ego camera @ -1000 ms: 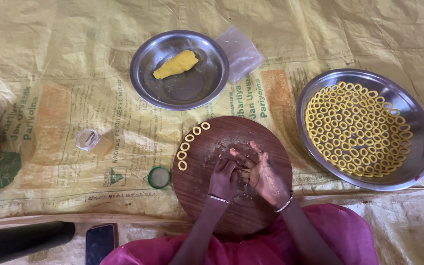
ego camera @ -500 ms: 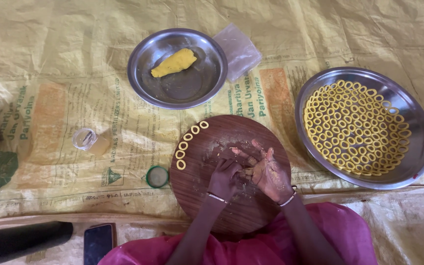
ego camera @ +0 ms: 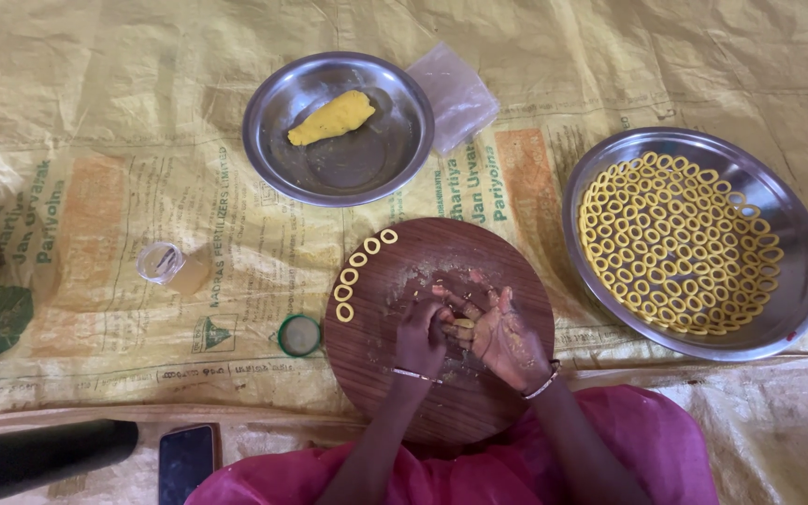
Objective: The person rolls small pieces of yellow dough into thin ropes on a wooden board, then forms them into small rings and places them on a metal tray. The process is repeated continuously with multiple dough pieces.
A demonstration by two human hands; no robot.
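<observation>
Both hands meet over the middle of the round wooden board [ego camera: 441,374], working a small bit of yellow dough [ego camera: 461,329] between them. The left hand [ego camera: 421,339] is curled, fingertips pinching that dough; the right hand [ego camera: 507,339] lies palm-up with fingers loosely bent around the same piece, smeared with dough. The step looks like shaping one more ring: the piece seems to be getting rolled or joined. A fair judgement is that closing it calls for a light pinch at the ends, without flattening it.

Six finished small rings [ego camera: 359,269] lie in a curved row along the board's upper left edge. A large steel plate [ego camera: 797,281] to the right holds many more rings, packed close. A smaller steel plate [ego camera: 367,178] above the board holds a lump of yellow dough [ego camera: 332,118], with a clear plastic bag [ego camera: 454,93] just beside it. A small glass jar [ego camera: 170,266] lies left of the board, its green lid [ego camera: 299,335] near the board's rim.

The dough piece is mostly covered by fingers, so its exact shape cannot be told. A dark cylinder [ego camera: 44,458] and a phone [ego camera: 186,460] are cut off at the bottom edge
</observation>
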